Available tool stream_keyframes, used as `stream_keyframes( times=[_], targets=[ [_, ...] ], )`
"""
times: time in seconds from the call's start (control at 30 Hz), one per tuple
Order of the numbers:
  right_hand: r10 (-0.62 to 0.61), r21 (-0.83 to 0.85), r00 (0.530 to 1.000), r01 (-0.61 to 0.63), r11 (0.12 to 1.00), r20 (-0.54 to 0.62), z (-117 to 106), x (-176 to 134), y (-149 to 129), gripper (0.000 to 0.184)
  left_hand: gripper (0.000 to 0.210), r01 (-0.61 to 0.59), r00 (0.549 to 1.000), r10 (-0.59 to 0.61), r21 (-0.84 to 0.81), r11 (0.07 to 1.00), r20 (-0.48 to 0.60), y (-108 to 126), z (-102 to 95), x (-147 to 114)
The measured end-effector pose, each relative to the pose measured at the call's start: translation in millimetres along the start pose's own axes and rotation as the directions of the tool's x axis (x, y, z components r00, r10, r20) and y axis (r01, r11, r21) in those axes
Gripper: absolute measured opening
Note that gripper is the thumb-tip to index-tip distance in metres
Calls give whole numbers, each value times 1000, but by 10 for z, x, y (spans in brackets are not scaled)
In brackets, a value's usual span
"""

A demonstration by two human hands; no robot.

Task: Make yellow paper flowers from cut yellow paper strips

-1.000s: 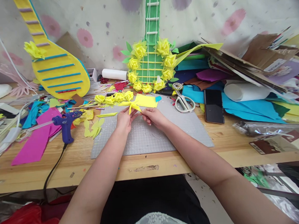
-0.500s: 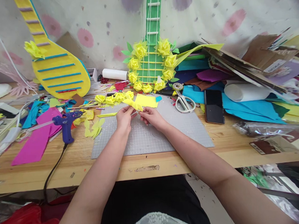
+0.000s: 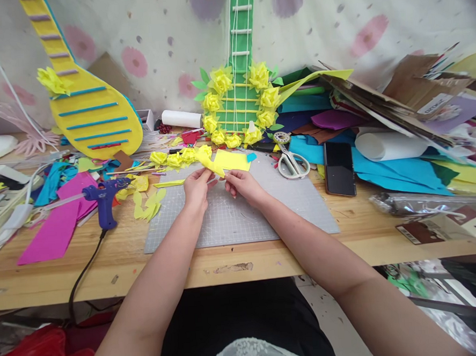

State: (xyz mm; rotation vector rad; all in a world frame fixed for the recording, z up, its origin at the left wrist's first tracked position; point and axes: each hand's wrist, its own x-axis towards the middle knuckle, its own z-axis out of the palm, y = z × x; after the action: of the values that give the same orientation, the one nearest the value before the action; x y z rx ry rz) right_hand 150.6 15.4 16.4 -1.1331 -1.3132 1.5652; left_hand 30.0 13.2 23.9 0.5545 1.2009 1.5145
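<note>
Over the grey cutting mat (image 3: 240, 221), a piece of yellow crepe paper (image 3: 210, 162) is pinched between both hands. My left hand (image 3: 197, 188) grips its left side, fingers closed. With thumb and fingertips, my right hand (image 3: 240, 184) holds its lower right edge. A flat yellow paper sheet (image 3: 232, 160) lies just behind the hands, with a small blue scrap (image 3: 252, 157) at its corner. Several yellow paper flowers (image 3: 175, 159) sit in a row to the left. Yellow petal cutouts (image 3: 148, 206) lie at the mat's left edge.
A blue glue gun (image 3: 105, 199) stands at left near magenta paper (image 3: 58, 229). Scissors (image 3: 291, 164) and a phone (image 3: 339, 167) lie to the right. Behind are a flower-trimmed green paper guitar (image 3: 238, 109), a yellow stringed-instrument shape (image 3: 97, 119), and piled coloured paper (image 3: 399, 171).
My right fingers have shifted slightly along the edge of the yellow crepe paper, which is tilted a little differently. The whole view has moved a touch.
</note>
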Motion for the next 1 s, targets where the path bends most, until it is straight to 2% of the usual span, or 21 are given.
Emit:
stream_keyframes(
  times=[0.07,0.33,0.67,0.83,1.0],
  targets=[
    [-40,17,999,40,999,8,-4,6,18,13,16,-8,1000,8,-6,1000,-29,-5,5,7],
    [-119,-38,993,118,992,-23,15,29,78,18,21,84,995,-88,-86,993,-45,18,1,-16],
    [-149,-126,987,155,980,57,8,17,82,23,31,78,995,-80,-39,996,-55,5,-4,-4],
    [-187,-237,981,193,952,48,-28,38,123,23,30,86,995,-86,-22,996,-45,9,-9,-7],
    [-248,-423,969,230,877,14,-54,33,142,25,29,61,997,-61,7,998,-48,18,-4,-31]
  ],
)
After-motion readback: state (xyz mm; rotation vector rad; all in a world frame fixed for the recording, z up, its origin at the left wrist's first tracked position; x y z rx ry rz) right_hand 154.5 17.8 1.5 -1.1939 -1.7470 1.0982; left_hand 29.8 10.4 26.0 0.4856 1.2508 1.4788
